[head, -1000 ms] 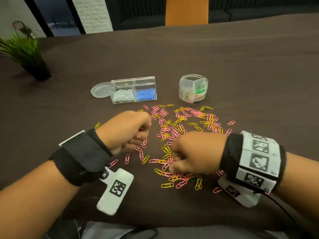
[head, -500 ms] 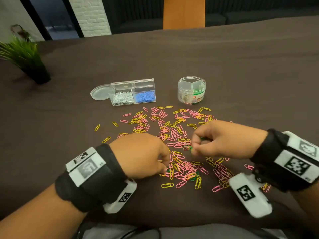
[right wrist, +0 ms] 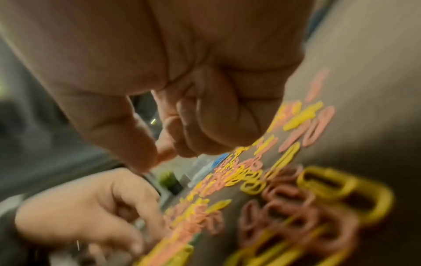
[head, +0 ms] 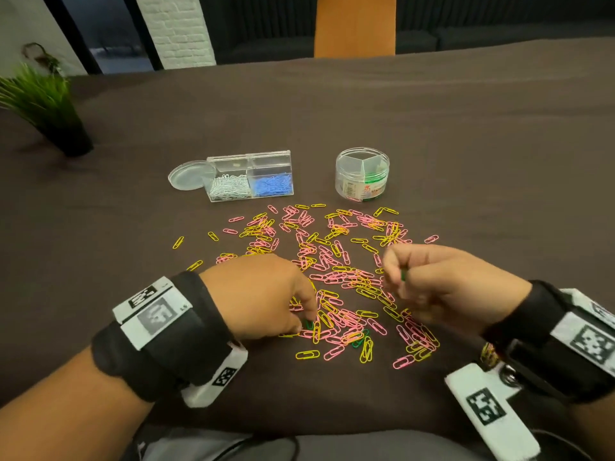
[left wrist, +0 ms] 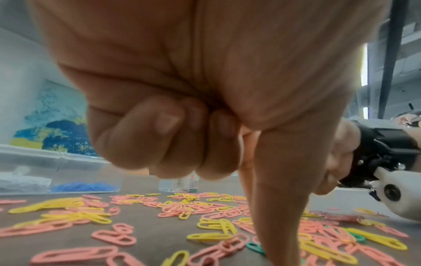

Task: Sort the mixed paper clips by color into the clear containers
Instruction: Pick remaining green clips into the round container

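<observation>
This looks like an office or meeting room. A large table (head: 432, 134) under a dark brown cloth fills most of the head view, with an orange chair back (head: 354, 24) pushed up to its far edge. Behind that stands a dark sofa (head: 499, 38) against a dark wall, beside a white-painted brick pillar (head: 174, 28) and a tall dark-framed window (head: 109, 34). A small potted plant (head: 50, 108) sits at the table's left. An abstract blue and yellow painting (left wrist: 52, 124) shows in the left wrist view.

Pink and yellow paper clips (head: 336, 271) lie scattered flat on the table, near the rectangular box (head: 251, 176) holding white and blue clips, and the round tub (head: 362, 174).
</observation>
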`<state>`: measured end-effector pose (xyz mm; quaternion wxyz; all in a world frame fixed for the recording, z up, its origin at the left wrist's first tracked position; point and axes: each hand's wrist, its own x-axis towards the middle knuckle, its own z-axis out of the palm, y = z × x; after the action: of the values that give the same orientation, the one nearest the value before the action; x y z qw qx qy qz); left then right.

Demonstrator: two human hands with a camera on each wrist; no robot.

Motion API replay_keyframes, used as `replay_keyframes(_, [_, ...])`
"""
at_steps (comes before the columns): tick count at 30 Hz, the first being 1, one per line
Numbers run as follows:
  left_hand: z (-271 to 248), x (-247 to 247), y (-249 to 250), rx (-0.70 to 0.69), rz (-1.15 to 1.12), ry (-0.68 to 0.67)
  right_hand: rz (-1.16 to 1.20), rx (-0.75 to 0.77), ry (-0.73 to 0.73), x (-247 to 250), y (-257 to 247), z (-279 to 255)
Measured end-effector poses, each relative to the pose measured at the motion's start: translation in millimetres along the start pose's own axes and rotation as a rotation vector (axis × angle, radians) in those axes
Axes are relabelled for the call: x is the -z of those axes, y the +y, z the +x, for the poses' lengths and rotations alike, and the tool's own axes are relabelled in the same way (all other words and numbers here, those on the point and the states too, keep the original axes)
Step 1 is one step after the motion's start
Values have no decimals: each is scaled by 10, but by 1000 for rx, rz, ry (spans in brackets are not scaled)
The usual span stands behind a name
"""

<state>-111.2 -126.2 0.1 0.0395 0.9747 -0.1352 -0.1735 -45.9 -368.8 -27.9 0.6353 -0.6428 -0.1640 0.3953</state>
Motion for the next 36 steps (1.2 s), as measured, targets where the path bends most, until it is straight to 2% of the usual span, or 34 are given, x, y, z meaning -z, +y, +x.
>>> replay_keyframes(4, [-69,11,-83,-13,10,-41,-1000,29,-118,-132,-81,8])
replay_keyframes(6, [-108,-3,-128,-7,10,-43,-1267,46,-133,-202,-107,-7])
replay_keyframes(8, [-129,-13,-167,8,1,-21,-1383,22,-140,-263,-128,-24])
replay_keyframes(11, [-107,-21,-167,15,15,31,-1491,-12,-131,-278,-135,-2])
replay_keyframes(13, [-82,-31,-128,2,48,35,-1558,31,-103,-284,-128,23])
replay_keyframes(17, [-49,-57,-81,-3,121,38,-1549,72,-139,-342,-97,61])
replay_keyframes(23, [-62,-103,-147,-22,86,83,-1508,70,-160,-351,-89,61])
replay_keyframes(26, [-97,-93,-190,-18,49,51,-1530,141,-153,-352,-54,56])
replay_keyframes(30, [-111,-86,-189,-4,64,29,-1590,54,-167,-394,-88,44])
replay_keyframes(36, [-106,-82,-159,-10,116,-19,-1563,48,-230,-395,-91,66])
